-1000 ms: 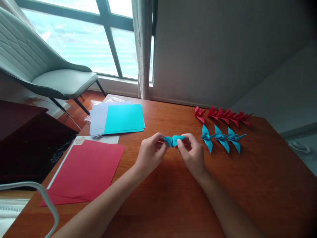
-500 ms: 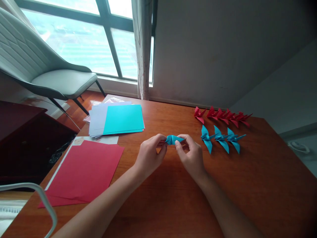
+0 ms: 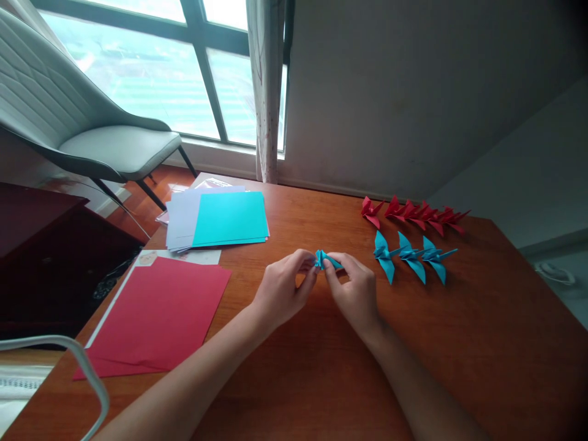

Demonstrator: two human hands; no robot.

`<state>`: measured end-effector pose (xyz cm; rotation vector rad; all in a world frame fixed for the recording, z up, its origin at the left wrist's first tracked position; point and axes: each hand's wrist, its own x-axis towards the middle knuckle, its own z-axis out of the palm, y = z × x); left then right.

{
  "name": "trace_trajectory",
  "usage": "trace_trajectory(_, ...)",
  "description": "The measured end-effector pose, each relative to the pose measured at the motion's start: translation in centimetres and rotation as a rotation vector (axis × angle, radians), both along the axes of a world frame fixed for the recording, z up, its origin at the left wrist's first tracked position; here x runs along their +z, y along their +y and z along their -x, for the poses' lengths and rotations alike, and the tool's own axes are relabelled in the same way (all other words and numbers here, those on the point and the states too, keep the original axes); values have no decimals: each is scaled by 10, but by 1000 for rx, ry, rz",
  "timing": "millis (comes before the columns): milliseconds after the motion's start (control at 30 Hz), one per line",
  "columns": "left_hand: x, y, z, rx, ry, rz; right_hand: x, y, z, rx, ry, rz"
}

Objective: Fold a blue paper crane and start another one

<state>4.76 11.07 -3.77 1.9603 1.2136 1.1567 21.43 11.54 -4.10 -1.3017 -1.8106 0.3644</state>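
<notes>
A small blue folded paper crane is held between my two hands above the table. Thumb and fingers of my left hand pinch its left end. My right hand grips the other end, its thumb pressed on the near side. Part of the folded paper is hidden behind the fingers. To the right of my right hand, three finished blue paper cranes stand in a row. Behind them runs a row of several red paper cranes.
On the left lie red paper sheets over a white sheet. Farther back is a stack of turquoise paper on pale lilac paper. A grey chair stands beyond the table by the window. A white curved bar crosses the lower left corner.
My left hand has moved slightly right, closer to my right hand. The blue folded paper between them now looks shorter and more bunched. The view has shifted a little.
</notes>
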Motion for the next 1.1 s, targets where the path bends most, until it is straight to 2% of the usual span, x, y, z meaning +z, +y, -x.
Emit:
trace_trajectory(267, 1, 2, 1, 112, 47, 36, -1, -2, 2, 5, -63, -26)
trace_trajectory(433, 1, 7, 3, 9, -145, 196, -1, -1, 1, 26, -50, -32)
trace_trajectory(633, 0, 11, 5, 5, -151, 227, 4, -1, 1, 109, -7, -23)
trace_trajectory(733, -2, 12, 4, 11, -169, 232, 4, 0, 1, 119, 105, 60)
trace_trajectory(933, -3, 16, 5, 0, -354, 348, -7, 8, -1, 79, 473, 357)
trace_trajectory(1100, -4, 14, 6, 1, -217, 318, -14, 10, 1, 85, 577, 407)
